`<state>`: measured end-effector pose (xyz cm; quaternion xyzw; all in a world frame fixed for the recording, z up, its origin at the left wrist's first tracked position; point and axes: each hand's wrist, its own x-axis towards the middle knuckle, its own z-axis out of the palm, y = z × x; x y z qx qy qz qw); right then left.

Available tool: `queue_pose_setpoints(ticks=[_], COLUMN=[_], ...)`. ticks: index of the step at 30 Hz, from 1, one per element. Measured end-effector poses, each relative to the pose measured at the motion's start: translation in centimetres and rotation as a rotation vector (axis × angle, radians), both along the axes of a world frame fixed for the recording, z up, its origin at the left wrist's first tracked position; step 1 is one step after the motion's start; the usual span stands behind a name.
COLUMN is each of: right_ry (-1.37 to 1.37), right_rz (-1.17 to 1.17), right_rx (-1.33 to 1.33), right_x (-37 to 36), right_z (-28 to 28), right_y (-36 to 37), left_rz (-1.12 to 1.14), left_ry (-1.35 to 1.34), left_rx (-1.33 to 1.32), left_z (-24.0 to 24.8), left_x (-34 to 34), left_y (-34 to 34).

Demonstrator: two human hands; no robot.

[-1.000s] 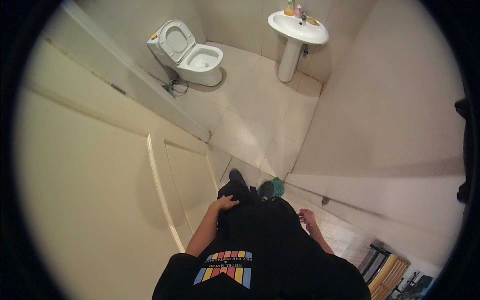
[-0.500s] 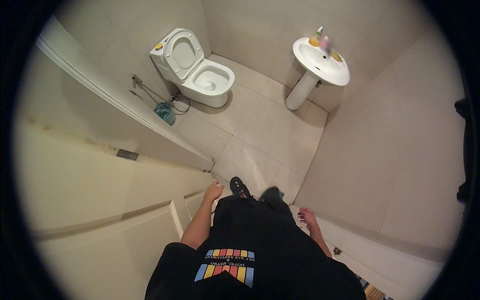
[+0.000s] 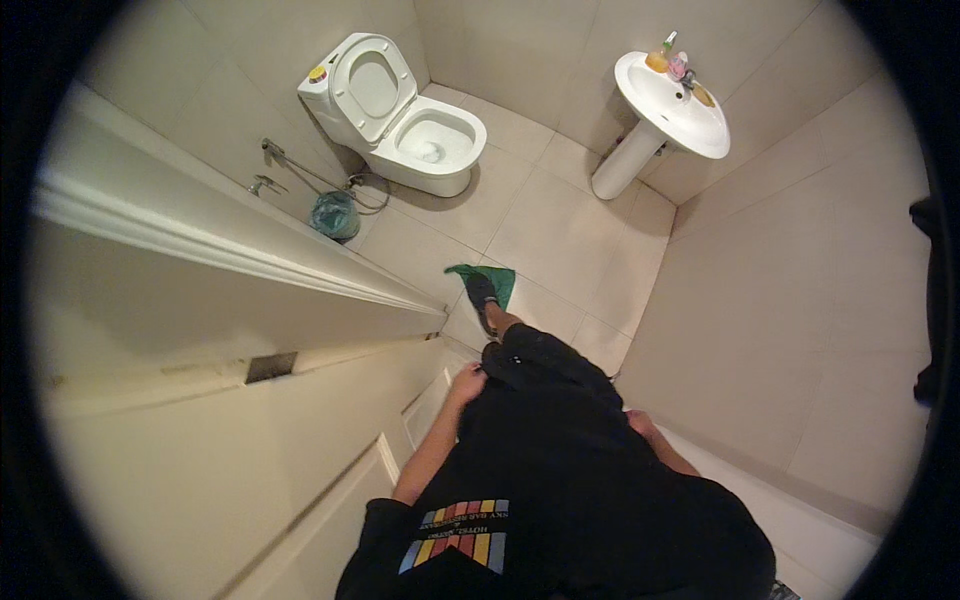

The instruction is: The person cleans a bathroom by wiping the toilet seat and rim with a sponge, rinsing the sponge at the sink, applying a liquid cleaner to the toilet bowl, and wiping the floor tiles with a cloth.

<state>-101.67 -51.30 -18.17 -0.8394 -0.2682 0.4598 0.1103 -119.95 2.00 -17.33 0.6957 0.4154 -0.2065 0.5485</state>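
Observation:
My left hand point(image 3: 467, 382) hangs at my side against my black shorts point(image 3: 545, 380), close to the door frame; its fingers are partly hidden by the cloth. Half tucked behind my black shirt point(image 3: 610, 480), my right hand point(image 3: 640, 422) is beside my other hip, and its fingers do not show clearly. Nothing can be made out in either hand. Ahead of me, one foot in a dark shoe point(image 3: 482, 290) rests on a green cloth point(image 3: 497, 283) lying on the tiled floor.
Far left stands a white toilet point(image 3: 430, 145), lid raised, with a lined bin point(image 3: 335, 215) and a hose sprayer point(image 3: 275, 150) near it. A pedestal sink point(image 3: 680, 125) holding bottles is far right. An open door point(image 3: 200, 430) borders my left, a tiled wall point(image 3: 770, 290) my right.
I have stepped forward; the toilet and sink look nearer. One foot has come forward onto the green cloth, now plainly visible. My left hand has swung in against my shorts, my right behind my shirt.

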Motion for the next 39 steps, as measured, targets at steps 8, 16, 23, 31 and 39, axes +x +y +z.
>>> queue_pose_setpoints(ticks=[8,16,23,31,39], right_ry=[0.171,0.083,-0.133,-0.147,-0.223], right_rz=[-0.743,-0.379,0.635,1.432,1.122], right_rx=[0.011,0.012,-0.104,-0.004,0.536], right_x=[13.7,31.4,37.9,32.3,39.6], right_z=[7.5,5.9,-18.2,-55.1,-66.0], right_y=[8.9,22.2,34.6,55.1,52.6], left_rz=[-0.174,-0.02,0.701,0.605,0.499], left_ry=[-0.129,-0.271,0.162,0.415,0.275], left_rx=[0.084,-0.23,0.632,1.947,2.43], left_z=[3.5,9.3,5.3,-3.1,-11.8], left_x=[1.7,7.3,12.7,7.3,5.1], left_y=[-3.1,-9.9,-6.1,8.6,16.9])
